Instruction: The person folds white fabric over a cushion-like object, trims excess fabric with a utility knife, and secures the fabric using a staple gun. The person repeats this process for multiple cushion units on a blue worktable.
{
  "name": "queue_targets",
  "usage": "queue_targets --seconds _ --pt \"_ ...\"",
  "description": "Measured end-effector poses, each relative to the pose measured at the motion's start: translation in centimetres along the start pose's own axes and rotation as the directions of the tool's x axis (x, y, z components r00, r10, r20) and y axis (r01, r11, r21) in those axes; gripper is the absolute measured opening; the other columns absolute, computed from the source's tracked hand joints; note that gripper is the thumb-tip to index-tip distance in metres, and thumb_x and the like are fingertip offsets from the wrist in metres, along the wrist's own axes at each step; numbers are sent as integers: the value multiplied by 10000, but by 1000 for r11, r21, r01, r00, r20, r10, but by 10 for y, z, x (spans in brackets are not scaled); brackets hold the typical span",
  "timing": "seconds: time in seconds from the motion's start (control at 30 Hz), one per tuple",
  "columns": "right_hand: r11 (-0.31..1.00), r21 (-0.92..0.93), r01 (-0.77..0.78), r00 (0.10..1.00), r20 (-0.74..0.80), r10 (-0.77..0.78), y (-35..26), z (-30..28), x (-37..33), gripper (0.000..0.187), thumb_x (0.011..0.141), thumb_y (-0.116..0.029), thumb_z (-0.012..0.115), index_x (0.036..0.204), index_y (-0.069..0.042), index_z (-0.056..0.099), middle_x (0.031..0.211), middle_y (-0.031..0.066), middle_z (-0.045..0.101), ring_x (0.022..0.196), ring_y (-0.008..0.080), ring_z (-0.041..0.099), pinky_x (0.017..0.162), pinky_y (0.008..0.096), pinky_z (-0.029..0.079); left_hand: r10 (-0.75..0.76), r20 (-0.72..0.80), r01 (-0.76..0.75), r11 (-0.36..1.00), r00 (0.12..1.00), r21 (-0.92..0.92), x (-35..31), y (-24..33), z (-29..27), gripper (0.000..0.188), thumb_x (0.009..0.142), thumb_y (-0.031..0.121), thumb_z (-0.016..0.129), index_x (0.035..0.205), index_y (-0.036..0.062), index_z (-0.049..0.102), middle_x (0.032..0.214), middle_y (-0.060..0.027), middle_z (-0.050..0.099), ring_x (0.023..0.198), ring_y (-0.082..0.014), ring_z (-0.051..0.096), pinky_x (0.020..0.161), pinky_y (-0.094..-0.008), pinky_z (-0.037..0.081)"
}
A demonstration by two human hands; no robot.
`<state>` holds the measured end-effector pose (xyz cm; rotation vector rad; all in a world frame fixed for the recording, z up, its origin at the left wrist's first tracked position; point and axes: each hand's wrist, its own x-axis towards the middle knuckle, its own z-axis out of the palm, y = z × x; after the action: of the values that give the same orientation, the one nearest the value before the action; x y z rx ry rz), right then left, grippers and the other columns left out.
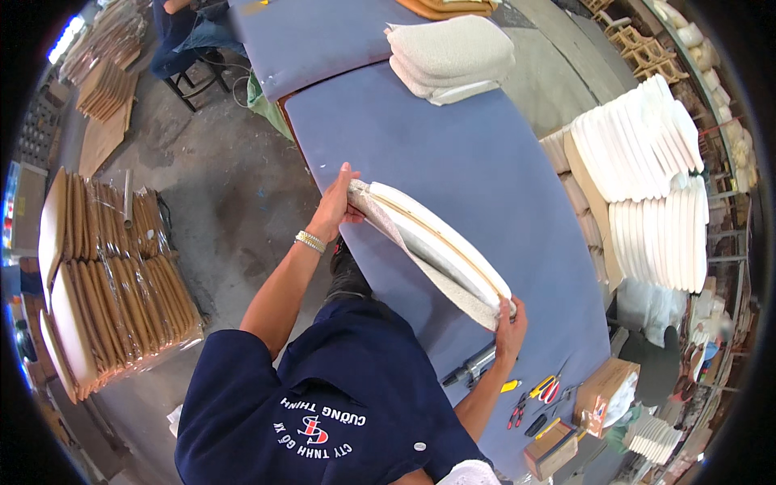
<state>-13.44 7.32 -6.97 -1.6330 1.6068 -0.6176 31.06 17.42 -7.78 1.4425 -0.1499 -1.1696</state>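
A curved padded seat panel (453, 239) is held up on its edge, slanting over the blue padded table. It shows white padding, a thin brown board edge and a light beige fabric cover (432, 279) that gapes away along the near side. My left hand (333, 204), with a metal bracelet at the wrist, grips the far-left end where the fabric bunches. At the other end my right hand (509, 330) pinches the panel and the cloth edge. Beside my right forearm lies a grey tool that looks like a staple gun (470, 368).
On the table (404, 137) lie a stack of beige cushions (453, 61), scissors (546, 388), and a small open box (551, 449). A cardboard box (602, 392) stands right. White padded panels (638, 145) pile beyond; plastic-wrapped brown panels (129, 299) stand left. A person (174, 36) sits far left.
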Motion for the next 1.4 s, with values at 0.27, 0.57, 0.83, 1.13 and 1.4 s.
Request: queue_targets --seconds 0.27,0.57,0.83,1.13,1.4 --pt "850 -486 202 911 412 19 -50 -25 -13 476 885 -464 727 1131 -57 741 923 184 754 861 380 734 791 441 565 18 -11 -20 981 1000 -192 21 -19 4 829 988 810 301 1427 170 592 1156 -46 679 929 -198 631 746 -360 531" --pt "898 -68 434 820 443 -363 -79 36 9 641 889 -306 785 1404 2 559 1073 126 756 951 272 736 910 398 570 425 444 -315 900 789 -302 26 21 89 666 1117 552 277 1182 54 714 1584 -104 445 1411 -268 460 1207 -401 352" --pt "930 280 237 914 260 -311 -119 18 13 273 932 -185 743 1056 0 586 870 60 695 734 127 614 696 284 508 329 645 -240 944 689 -225 -46 -4 168 705 1097 620 244 1662 200 219 1636 -77 347 1442 -202 404 1217 -399 318" --pt "616 694 374 922 -202 -331 -120 40 40 244 1079 -238 554 1149 -6 584 1018 80 665 898 156 633 771 318 532 339 697 -327 932 632 -157 -65 -19 237 744 1109 578 209 1638 55 219 1616 -179 379 1495 -250 372 1224 -400 324" --pt "313 938 148 987 -122 -103 -116 52 -1 486 1026 -360 585 1350 -3 523 1323 189 599 1151 313 652 916 455 583 -23 850 -745 468 527 475 -96 95 239 859 1027 703 306 1531 18 430 1331 -274 646 1248 -442 607 1035 -506 483"
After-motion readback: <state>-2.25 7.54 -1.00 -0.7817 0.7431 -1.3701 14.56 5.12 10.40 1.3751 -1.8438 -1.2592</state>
